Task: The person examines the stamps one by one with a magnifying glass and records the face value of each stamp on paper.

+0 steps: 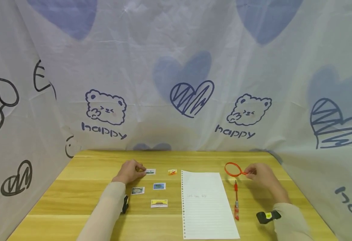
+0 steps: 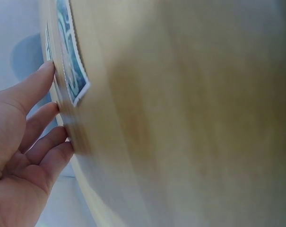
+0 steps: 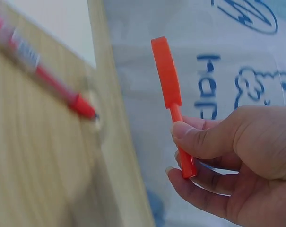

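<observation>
My right hand [image 1: 261, 174] pinches the handle of a red magnifying glass [image 1: 232, 169] between thumb and fingers. The right wrist view shows this magnifying glass [image 3: 167, 73] edge-on, raised off the table. Over on the left, my left hand [image 1: 130, 171] touches the left end of a greenish postage stamp [image 1: 150, 171], its thumb and fingertips apart in the left wrist view. Nearby lie a grey-green stamp [image 1: 138, 190], a blue stamp [image 1: 159, 186], a yellow stamp [image 1: 159, 203] and a small yellow-and-red stamp [image 1: 172, 172].
Lined paper [image 1: 209, 207] with holes down its left edge and faint writing lies mid-table. A red pen [image 1: 236, 201] lies to its right, tip pointing away. A patterned white cloth [image 1: 151, 67] hangs behind and beside the wooden table [image 1: 73, 187].
</observation>
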The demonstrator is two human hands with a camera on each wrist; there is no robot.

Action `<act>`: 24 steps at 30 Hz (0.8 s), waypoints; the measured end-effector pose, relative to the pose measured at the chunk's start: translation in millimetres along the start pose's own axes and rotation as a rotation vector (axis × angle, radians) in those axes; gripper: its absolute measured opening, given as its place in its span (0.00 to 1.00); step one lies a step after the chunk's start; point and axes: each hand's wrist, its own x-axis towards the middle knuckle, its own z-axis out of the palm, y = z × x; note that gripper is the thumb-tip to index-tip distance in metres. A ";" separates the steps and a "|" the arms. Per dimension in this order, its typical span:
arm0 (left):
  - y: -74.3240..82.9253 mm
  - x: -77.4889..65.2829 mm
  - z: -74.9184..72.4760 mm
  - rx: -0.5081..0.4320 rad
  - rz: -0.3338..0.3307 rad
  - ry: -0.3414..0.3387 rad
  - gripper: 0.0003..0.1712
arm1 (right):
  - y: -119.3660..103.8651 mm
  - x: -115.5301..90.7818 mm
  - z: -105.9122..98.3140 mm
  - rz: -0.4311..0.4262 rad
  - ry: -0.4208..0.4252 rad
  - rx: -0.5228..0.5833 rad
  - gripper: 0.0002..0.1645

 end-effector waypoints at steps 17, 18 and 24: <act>-1.3 1.5 0.6 -0.004 0.001 0.007 0.10 | -81.6 53.7 41.6 -0.086 -0.025 0.039 0.04; -1.4 1.6 0.5 -0.010 -0.004 0.007 0.10 | -86.3 55.9 43.8 -0.079 -0.033 0.042 0.04; -2.8 2.4 0.8 -0.009 -0.001 0.008 0.10 | -106.7 68.2 57.5 -0.046 -0.067 0.041 0.04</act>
